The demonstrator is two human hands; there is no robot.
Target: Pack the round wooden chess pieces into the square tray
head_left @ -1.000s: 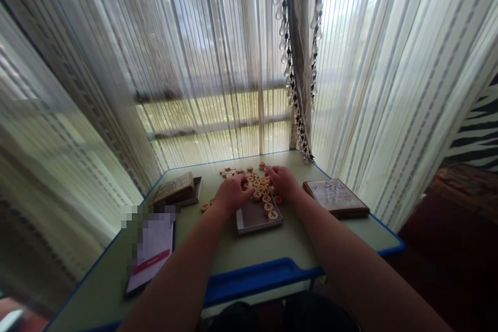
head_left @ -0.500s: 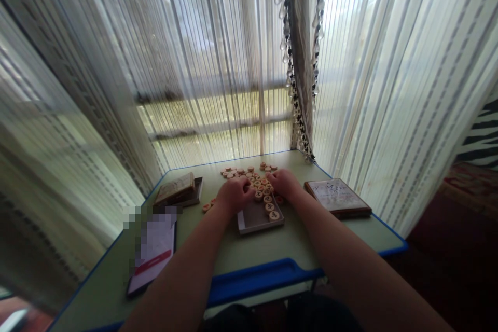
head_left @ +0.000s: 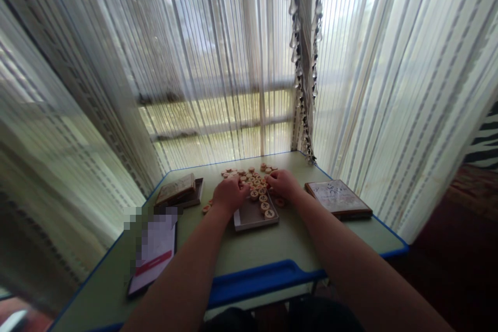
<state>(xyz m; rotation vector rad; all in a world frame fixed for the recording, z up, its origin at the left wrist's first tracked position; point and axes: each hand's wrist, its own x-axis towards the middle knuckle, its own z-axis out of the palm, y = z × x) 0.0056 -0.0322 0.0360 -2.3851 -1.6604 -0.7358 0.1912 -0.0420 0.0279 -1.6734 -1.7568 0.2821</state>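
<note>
A shallow grey open box point(head_left: 249, 219) lies in front of me on the table. Wooden Chinese chess pieces point(head_left: 265, 206), round and marked with characters, rest in its right part and continue in a pile point(head_left: 254, 181) beyond it. At the box's left side, my left hand point(head_left: 230, 194) is closed, with the thumb by its wall; the hand hides that part of the rim. My right hand point(head_left: 285, 185) is closed too, its fingertips together at the right of the pile; what they pinch is hidden.
A second box with a patterned lid point(head_left: 177, 190) resting askew stands at the left. A flat patterned box point(head_left: 338, 197) lies at the right. Nearer left is a tablet-like screen point(head_left: 155, 254), partly blurred. Striped string curtains point(head_left: 218, 62) hang behind the blue-edged table point(head_left: 346, 238).
The grey box and the chess pieces in it have shifted slightly left and away from me. My left hand has moved a little left with it; my right hand has barely moved.
</note>
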